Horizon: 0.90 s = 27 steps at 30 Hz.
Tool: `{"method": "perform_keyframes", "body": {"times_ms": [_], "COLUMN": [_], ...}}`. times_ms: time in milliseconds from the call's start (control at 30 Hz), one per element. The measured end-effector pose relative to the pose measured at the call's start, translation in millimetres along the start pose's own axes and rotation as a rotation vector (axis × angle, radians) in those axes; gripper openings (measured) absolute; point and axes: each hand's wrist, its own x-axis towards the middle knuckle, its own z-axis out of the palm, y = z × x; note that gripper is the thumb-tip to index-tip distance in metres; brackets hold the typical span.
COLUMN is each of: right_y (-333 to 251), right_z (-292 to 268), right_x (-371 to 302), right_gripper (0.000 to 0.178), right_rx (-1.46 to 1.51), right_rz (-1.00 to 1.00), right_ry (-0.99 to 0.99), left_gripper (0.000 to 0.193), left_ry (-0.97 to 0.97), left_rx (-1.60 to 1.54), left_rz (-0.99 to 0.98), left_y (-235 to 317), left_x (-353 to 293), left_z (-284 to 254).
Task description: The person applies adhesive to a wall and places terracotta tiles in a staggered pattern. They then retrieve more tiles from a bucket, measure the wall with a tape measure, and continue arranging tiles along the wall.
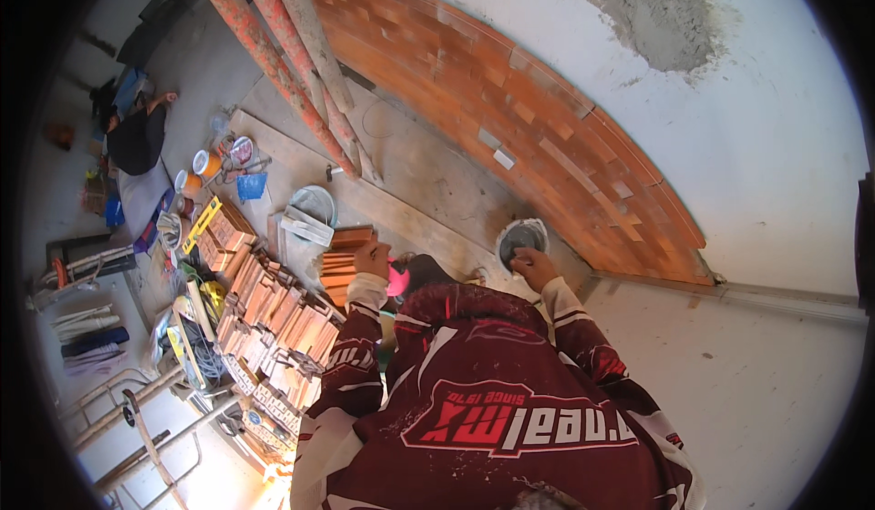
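Left hand (372, 260) is at the orange tiles (338, 267) piled on the left, right hand (533, 267) at the bucket (504, 236) on the right; whether their curled fingers grip is unclear; seemingly a preparing step, next calling for a secure tile hold

the tiles (337, 268) look like matt clay, the bucket (521, 234) crusty-rimmed, the person's jersey (510, 357) cloth, the wall patch (670, 18) rough.

Burnt-out glare lower left, softer light elsewhere; black fisheye rim, edges bowed
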Motion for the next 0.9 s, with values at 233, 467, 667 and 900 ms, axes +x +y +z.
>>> {"method": "perform_keyframes", "body": {"times_ms": [233,467,667,900], "right_y": [-148,-187,-137,-23], "right_z": [40,30,30,17], "right_x": [0,-12,-7,15], "right_gripper": [0.067,0.066,0.05,0.037], "right_rx": [0.611,1.197,1.278,1.158], "right_rz": [-0.063,-0.112,0.16,0.561], "right_ry": [-0.214,-0.504,-0.362,0.063], "left_gripper": [0.022,0.021,0.035,0.042], "left_ry": [-0.256,-0.384,-0.329,-0.573], "left_rx": [-0.19,-0.593,-0.465,-0.385], "left_rz": [0.286,-0.089,-0.008,-0.133], "left_y": [115,156,150,99], "left_x": [31,3,-10,-59], "left_z": [35,81,62,9]}}
